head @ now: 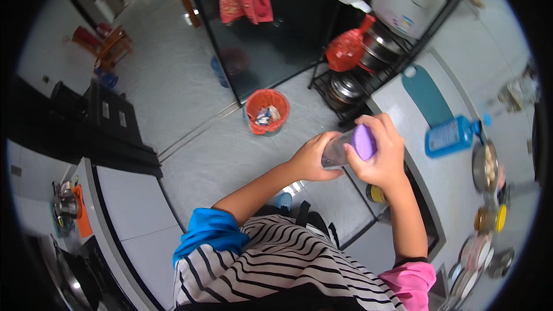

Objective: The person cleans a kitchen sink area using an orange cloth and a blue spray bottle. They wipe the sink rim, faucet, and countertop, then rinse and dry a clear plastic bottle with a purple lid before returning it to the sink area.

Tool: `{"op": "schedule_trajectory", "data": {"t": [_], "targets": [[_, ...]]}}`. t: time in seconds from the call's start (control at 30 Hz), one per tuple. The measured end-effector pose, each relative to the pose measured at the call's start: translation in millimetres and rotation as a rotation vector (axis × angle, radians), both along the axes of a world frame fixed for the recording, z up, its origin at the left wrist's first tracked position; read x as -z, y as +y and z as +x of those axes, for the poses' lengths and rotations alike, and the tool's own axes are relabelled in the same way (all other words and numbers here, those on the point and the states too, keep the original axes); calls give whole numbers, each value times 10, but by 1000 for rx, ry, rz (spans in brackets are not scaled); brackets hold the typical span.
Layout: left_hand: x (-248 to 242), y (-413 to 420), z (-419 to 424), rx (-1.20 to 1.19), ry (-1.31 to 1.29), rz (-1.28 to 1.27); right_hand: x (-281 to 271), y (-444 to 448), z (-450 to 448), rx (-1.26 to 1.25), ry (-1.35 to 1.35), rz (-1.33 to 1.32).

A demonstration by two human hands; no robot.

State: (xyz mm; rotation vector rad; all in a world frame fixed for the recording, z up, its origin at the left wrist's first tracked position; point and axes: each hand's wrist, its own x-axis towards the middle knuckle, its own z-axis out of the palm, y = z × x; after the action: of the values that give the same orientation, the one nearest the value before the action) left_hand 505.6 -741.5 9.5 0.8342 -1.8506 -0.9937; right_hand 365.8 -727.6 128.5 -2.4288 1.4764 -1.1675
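Note:
A clear jar [335, 152] with a purple lid [364, 142] is held tilted in front of me, above the floor beside the counter. My left hand [314, 157] wraps around the jar's clear body. On the lid's rim, the fingers and thumb of my right hand [382, 151] are closed. What the jar contains cannot be made out. Below my right hand, a small jar with a yellow label [376, 193] shows partly behind my wrist.
A lined waste bin [266, 111] stands on the floor ahead. The right counter [449, 181] bears a blue bottle [449, 136], a teal cutting board [427, 93], a metal bowl [479, 168] and several jars. Pots stand on a black rack [328, 99]. A wok [71, 272] sits at left.

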Motion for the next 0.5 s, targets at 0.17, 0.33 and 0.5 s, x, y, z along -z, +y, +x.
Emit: {"op": "schedule_trajectory", "data": {"t": [0.17, 0.33, 0.5], "targets": [[-92, -793, 492, -359, 82, -78, 112, -1055, 687, -245, -96, 105], [324, -1525, 1109, -656, 201, 69, 499, -2493, 1268, -474, -598, 645], [214, -2326, 1550, -871, 164, 137, 844, -4268, 2102, -285, -506, 287]]}}
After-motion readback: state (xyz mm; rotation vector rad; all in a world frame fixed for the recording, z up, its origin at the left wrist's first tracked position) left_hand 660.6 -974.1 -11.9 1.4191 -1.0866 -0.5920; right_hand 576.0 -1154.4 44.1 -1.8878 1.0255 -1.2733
